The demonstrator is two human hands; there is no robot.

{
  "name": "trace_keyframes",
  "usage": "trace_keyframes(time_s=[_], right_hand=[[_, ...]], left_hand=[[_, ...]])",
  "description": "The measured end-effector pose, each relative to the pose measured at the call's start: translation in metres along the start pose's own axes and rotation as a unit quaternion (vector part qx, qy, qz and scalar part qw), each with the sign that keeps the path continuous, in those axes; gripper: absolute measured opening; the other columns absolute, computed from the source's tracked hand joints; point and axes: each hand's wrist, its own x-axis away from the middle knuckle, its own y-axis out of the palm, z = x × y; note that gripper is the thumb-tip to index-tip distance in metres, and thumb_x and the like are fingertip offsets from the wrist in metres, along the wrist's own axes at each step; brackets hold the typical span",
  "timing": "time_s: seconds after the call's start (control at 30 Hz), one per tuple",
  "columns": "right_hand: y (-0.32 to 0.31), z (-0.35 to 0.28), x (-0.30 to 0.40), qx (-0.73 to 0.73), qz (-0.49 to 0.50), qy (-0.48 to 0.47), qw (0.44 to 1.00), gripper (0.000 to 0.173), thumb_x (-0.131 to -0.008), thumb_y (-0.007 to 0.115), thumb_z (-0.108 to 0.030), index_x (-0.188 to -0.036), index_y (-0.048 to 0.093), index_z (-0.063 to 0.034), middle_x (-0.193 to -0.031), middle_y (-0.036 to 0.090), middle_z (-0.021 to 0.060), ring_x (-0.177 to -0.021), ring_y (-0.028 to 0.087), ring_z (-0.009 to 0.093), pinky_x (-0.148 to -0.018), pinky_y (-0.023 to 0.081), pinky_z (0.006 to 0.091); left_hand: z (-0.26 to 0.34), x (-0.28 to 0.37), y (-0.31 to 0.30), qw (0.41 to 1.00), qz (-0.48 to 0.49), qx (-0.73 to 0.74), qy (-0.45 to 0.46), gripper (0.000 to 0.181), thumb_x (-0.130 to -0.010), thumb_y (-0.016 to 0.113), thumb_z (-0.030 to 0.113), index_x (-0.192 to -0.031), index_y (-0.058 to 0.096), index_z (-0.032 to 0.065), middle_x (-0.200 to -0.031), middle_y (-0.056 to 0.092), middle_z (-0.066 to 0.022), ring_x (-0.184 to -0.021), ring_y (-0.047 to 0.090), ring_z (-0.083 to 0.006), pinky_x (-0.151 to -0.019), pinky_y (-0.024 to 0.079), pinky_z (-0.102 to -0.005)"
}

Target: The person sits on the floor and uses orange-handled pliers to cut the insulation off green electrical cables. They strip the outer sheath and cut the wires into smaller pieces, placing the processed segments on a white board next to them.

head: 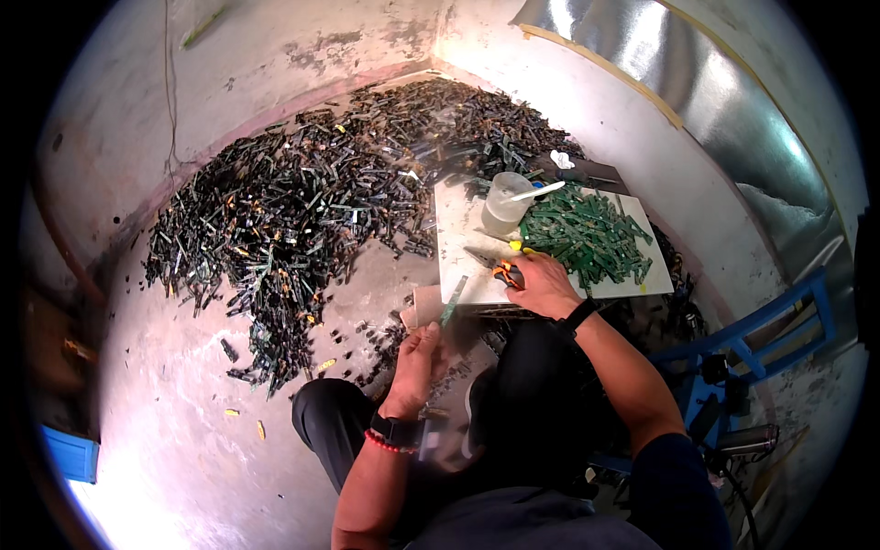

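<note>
My left hand (416, 363) pinches the lower end of a narrow green circuit-board strip (454, 301), which points up beside the edge of a white board (455, 240). On that board, my right hand (546, 285) is closed on the orange-and-black handles of a pair of pliers (505, 272), whose jaws point left. A second tool with yellow on its handle (514, 245) lies just beyond them. Many green circuit-board strips (588, 237) are heaped to the right of the tools. Behind the tools stands a translucent plastic cup (507, 206) with a white stick (537, 192) across its top.
A large heap of dark strips (275, 206) covers the floor along the walls. A brown cardboard-like piece (423, 306) sits by the board's left edge. To my right is a blue chair (749, 344), with a metal cylinder (749, 440) near it. Crumpled white paper (562, 159) lies behind the cup.
</note>
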Motion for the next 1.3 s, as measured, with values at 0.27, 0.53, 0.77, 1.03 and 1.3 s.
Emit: trace_keyframes(time_s=[0.27, 0.53, 0.77, 1.03, 1.3], right_hand=[[0.026, -0.025, 0.070, -0.816, -0.151, 0.127, 0.543, 0.034, -0.091, 0.051, -0.019, -0.119, 0.053, 0.0003, -0.086, 0.061, 0.0069, -0.076, 0.059, 0.015, -0.065, 0.045, 0.0254], [0.016, -0.077, 0.102, -0.649, -0.214, 0.135, 0.718, 0.033, -0.089, 0.048, -0.013, -0.121, 0.049, -0.0048, -0.094, 0.061, 0.0038, -0.076, 0.057, 0.009, -0.061, 0.041, 0.0205], [0.030, -0.061, 0.106, -0.536, -0.180, 0.073, 0.822, 0.046, -0.082, 0.051, -0.008, -0.127, 0.043, -0.0024, -0.092, 0.057, 0.0031, -0.074, 0.055, 0.011, -0.065, 0.044, 0.0247], [0.038, -0.057, 0.100, -0.375, -0.072, -0.032, 0.924, 0.055, -0.077, 0.052, -0.004, -0.131, 0.042, -0.0033, -0.090, 0.050, 0.0065, -0.081, 0.049, 0.017, -0.076, 0.043, 0.0274], [0.037, -0.049, 0.099, -0.356, -0.104, -0.043, 0.928, 0.054, -0.078, 0.053, -0.006, -0.131, 0.043, -0.0037, -0.089, 0.049, 0.0061, -0.081, 0.049, 0.017, -0.076, 0.042, 0.0278]], left_hand=[[0.006, 0.003, -0.002, 0.993, -0.050, 0.105, -0.009, 0.026, -0.094, 0.051, 0.034, -0.080, 0.049, 0.0123, -0.066, 0.048, 0.0006, -0.052, 0.040, -0.0095, -0.044, 0.030, -0.0209], [0.007, 0.004, -0.005, 0.977, -0.117, 0.168, -0.063, 0.028, -0.096, 0.044, 0.037, -0.079, 0.046, 0.0136, -0.067, 0.044, 0.0010, -0.050, 0.033, -0.0099, -0.045, 0.028, -0.0227], [0.012, 0.006, -0.004, 0.965, -0.149, 0.201, -0.077, 0.027, -0.097, 0.038, 0.032, -0.077, 0.043, 0.0149, -0.065, 0.041, 0.0014, -0.049, 0.030, -0.0102, -0.045, 0.026, -0.0233], [0.012, 0.007, -0.004, 0.966, -0.132, 0.204, -0.085, 0.027, -0.097, 0.038, 0.031, -0.076, 0.041, 0.0149, -0.064, 0.040, 0.0008, -0.048, 0.030, -0.0110, -0.045, 0.027, -0.0238], [0.011, 0.008, -0.004, 0.976, -0.104, 0.173, -0.084, 0.026, -0.095, 0.040, 0.031, -0.076, 0.041, 0.0134, -0.064, 0.041, 0.0000, -0.049, 0.031, -0.0112, -0.045, 0.027, -0.0238]])
